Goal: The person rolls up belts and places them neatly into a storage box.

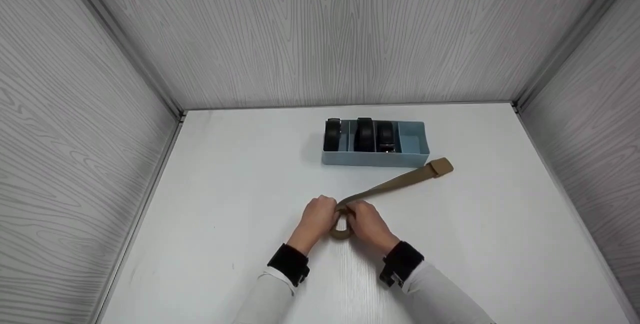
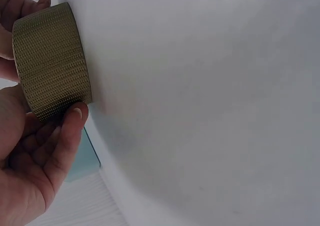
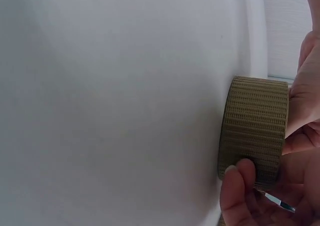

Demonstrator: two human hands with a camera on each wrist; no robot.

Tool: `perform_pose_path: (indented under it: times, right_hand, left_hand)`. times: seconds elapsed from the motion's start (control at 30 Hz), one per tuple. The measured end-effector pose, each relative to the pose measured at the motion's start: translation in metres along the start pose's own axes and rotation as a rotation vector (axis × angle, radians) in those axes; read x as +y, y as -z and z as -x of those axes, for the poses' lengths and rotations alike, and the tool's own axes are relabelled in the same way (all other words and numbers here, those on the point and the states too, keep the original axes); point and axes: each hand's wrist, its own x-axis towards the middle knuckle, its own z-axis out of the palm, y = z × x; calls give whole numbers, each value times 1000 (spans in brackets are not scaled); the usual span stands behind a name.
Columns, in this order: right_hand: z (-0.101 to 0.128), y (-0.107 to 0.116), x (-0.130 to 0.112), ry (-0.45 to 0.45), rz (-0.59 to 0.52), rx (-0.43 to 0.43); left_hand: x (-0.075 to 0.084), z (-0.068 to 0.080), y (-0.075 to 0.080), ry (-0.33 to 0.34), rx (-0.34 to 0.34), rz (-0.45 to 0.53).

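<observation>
A brown woven belt [image 1: 400,181] lies partly rolled on the white table, its coil [image 1: 341,234] standing on edge between both hands. From the coil, the free length runs up and right to a square buckle end [image 1: 442,167]. The left hand [image 1: 320,214] grips the coil's left side, and its fingers [image 2: 75,121] press the woven band in the left wrist view. On the opposite side, the right hand [image 1: 367,221] pinches the coil, with fingertips [image 3: 237,178] on the webbing. The inner turns of the roll are mostly hidden by the hands.
Behind the hands stands a blue divided box [image 1: 375,159]. Rolled black belts [image 1: 332,135] sit in three of its compartments, and the rightmost compartment [image 1: 412,141] holds nothing visible. The belt's buckle end lies close to the box's front right corner. Grey wood-patterned panels [image 1: 320,39] enclose the table.
</observation>
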Motion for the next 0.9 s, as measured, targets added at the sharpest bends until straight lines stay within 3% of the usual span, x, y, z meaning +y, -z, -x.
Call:
perform_pose_path:
  times: [0.23,0.5,0.73,0.9]
  right_hand:
    - [1,1,-1,-98,-42,17]
    - [0,1,2,3,-66,-27]
    - [1,2,2,-105,-61,1]
    - [0,4,4,-35,-39,-10]
  left_hand:
    - [1,1,-4,46,58,-48]
    - [1,2,-4,8,54,-52]
    - [2,1,-3,30,71,-66]
    - [4,0,-3,-2,58,-65]
